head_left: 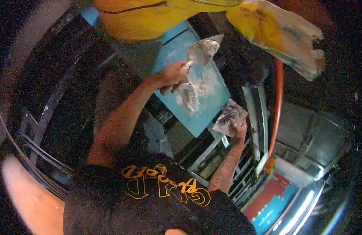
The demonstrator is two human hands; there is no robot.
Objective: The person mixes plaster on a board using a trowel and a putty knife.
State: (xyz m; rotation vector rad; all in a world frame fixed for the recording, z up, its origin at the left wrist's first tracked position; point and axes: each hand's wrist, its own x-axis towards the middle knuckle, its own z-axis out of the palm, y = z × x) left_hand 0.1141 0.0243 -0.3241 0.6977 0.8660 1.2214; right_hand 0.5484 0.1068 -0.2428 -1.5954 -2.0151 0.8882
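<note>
My left hand (175, 76), its fingers wrapped round a handle, holds a flat trowel-like tool (197, 53). Pale paste (211, 47) is piled on the wide, pointed end of this tool. Below it lies a light blue panel (181, 115) with a whitish and grey smear (192, 94) across its middle. At the panel's lower right corner, my right hand (239, 128) grips a square, flat plate (229, 115) streaked with grey and white. The plate overlaps the panel's edge; whether they touch is unclear.
Yellow plastic bags or sheeting (263, 29) with printed lettering hang across the top. An orange pole or hose (278, 105) runs down on the right, near metal rails (256, 117). A red and blue surface (273, 201) shows at lower right. Dark racks stand at left.
</note>
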